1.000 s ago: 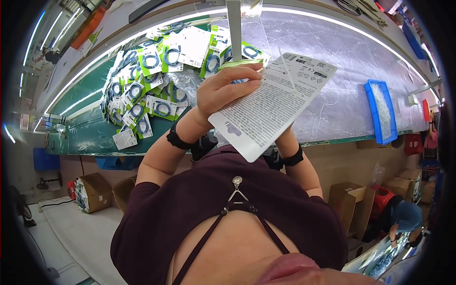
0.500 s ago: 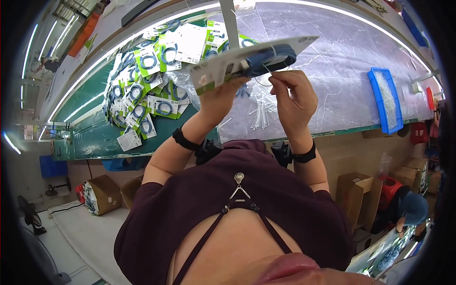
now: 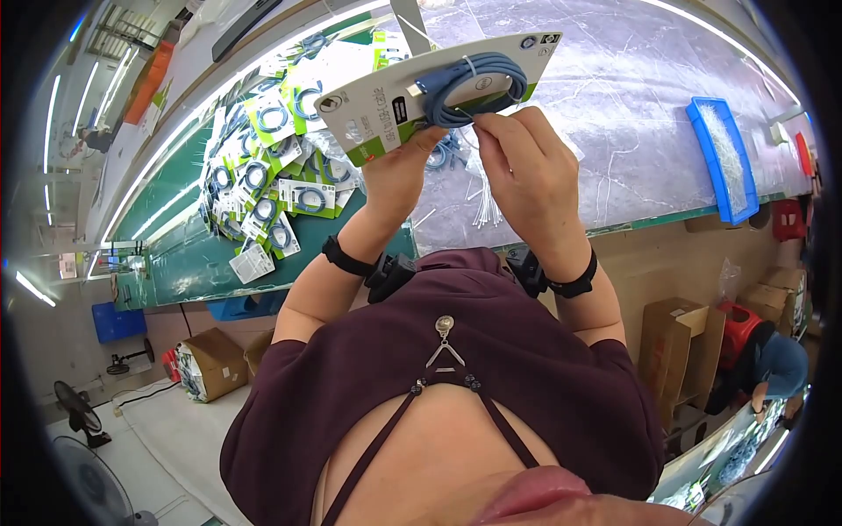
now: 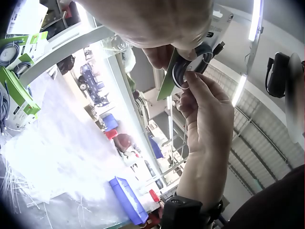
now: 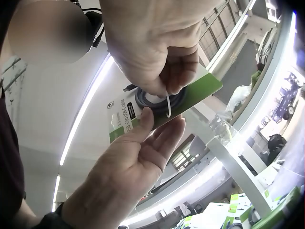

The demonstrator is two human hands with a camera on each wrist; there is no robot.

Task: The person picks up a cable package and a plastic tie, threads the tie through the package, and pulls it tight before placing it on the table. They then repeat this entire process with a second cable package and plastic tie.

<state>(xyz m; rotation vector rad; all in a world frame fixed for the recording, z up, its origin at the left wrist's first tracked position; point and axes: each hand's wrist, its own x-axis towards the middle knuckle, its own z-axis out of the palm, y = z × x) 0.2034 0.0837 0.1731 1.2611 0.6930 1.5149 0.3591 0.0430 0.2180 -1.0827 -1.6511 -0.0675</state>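
Both hands (image 3: pixel 395 180) (image 3: pixel 537 171) raised, left fingers (image 5: pixel 171 138) pinch the card (image 3: pixel 373 110), right fingers (image 5: pixel 183 67) a white tie (image 5: pixel 168 107).

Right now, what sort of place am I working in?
Probably a packing workshop: carded cables lie heaped on a workbench, a blue tray holds pale strips, and cardboard boxes stand nearby.

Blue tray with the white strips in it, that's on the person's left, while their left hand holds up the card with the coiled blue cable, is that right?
Not quite: the blue tray with the white strips is on the person's right, as the head view shows. The left hand does hold up the card with the coiled blue cable.
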